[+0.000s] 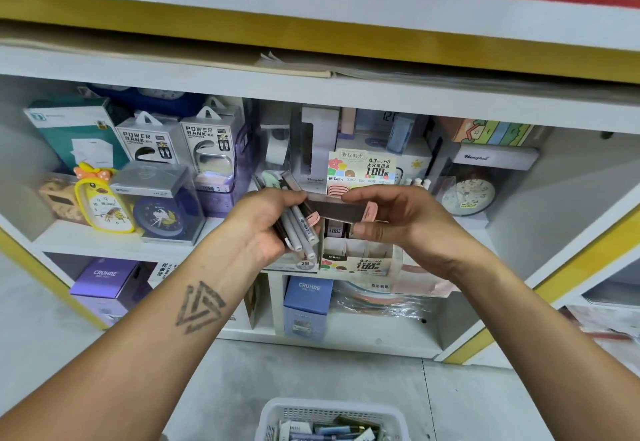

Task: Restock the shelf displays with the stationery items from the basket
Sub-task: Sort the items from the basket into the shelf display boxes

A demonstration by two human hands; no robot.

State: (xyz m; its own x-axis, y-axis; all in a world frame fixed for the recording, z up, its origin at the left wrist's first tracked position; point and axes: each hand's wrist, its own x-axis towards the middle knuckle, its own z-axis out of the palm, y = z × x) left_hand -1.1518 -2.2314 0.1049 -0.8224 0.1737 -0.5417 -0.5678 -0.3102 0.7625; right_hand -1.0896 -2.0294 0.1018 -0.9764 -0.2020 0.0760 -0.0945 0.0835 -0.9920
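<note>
My left hand (261,224) is closed around a bundle of slim lead cases (298,224) in grey, black and pale green, held in front of the middle shelf. My right hand (398,215) pinches one dark case with a pink end (341,210), held level between both hands. Just behind and below them stands a white pencil-lead display box (360,260) with open compartments, printed "0.7 HB 100". The white basket (332,416) sits on the floor at the bottom edge, with more stationery inside.
The shelf (114,243) holds boxed alarm clocks, a yellow duck clock (104,203) and power bank boxes at left, and a round clock (472,196) at right. Purple and blue CRUHRE boxes stand on the lower shelf. Grey floor lies in front.
</note>
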